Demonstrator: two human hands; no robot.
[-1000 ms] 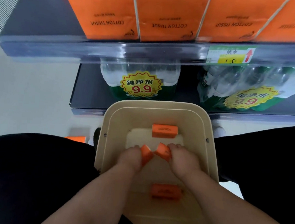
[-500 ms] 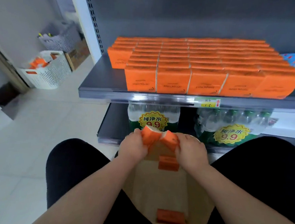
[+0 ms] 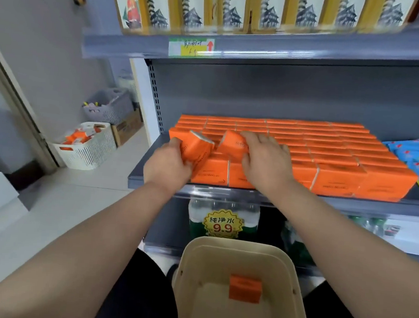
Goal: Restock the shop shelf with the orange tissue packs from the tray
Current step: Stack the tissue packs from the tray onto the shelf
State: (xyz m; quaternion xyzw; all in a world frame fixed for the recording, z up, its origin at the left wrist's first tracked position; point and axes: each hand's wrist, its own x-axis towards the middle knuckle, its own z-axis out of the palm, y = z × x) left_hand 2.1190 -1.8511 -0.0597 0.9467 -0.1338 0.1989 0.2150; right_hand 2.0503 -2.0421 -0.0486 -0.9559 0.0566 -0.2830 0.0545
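your hands at the grey shelf, one orange pack in each
your left hand grips a tilted pack and your right hand curls round a second pack, both just above the stacked packs. below your wrists the beige tray holds a lone pack. left of your left hand, a white basket sits on pale floor tiles.

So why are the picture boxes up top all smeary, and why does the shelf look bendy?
Head view: the boxes up top are smeared by motion blur, and their price tag cannot be read. Head view too: the wide lens bends the shelf edge. The packs held by the left hand and right hand look sharper.
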